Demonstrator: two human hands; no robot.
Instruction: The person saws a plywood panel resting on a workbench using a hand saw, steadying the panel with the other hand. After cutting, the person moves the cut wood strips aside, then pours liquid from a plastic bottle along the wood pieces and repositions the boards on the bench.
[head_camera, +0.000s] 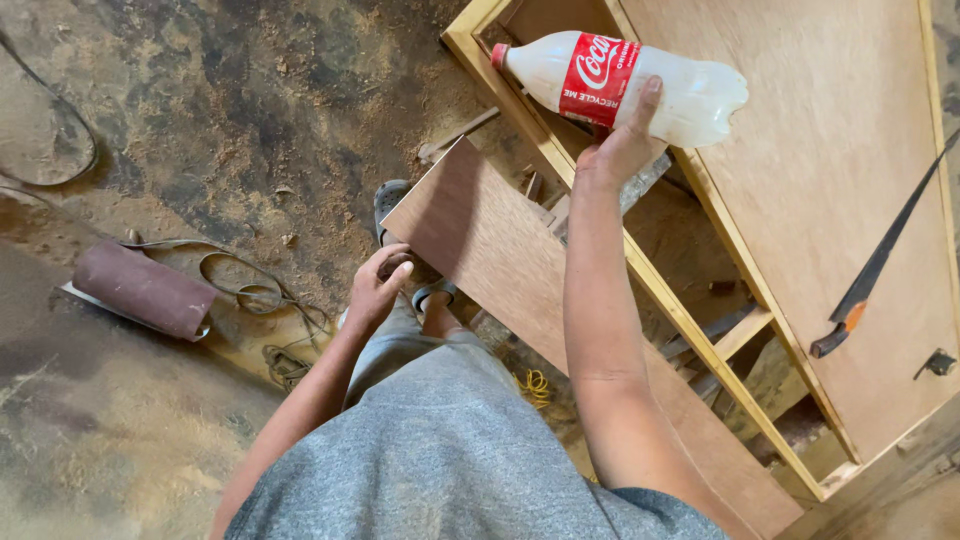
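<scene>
- Step in hand, as judged: you are handling a plastic bottle (620, 85) of pale, milky liquid over a wooden frame (690, 320) while steadying a loose plywood board (500, 250). The contents look like glue, though that cannot be confirmed.
- Right hand (622, 145): closed around the bottle from below, at the red label band, thumb up along the near side. The bottle is carried clear of the frame and rests on nothing.
- Left hand (378, 285): fingers curled over the near upper corner of the board, in contact with its edge. The grip looks light.
- Bottle position relative to the frame: above the frame's far corner, overlapping its pale rail and the large panel (840, 180) set in the frame.
- Bottle orientation: the long axis lies close to horizontal, tilted slightly. The red cap (498, 55) points away from the panel, toward the sawdust-covered floor (250, 120); the base points over the panel. The cap appears fitted.
- Next move, as judged: the cap must come off before anything pours, and your left hand is occupied with the board.
- Board: leans against the near rail of the frame, its long edge running along it.
- Handsaw (880, 265): lies on the panel, at the frame's side opposite the board.
- Sandpaper roll (145, 290): on the floor, well apart from the frame, beyond the board.
</scene>
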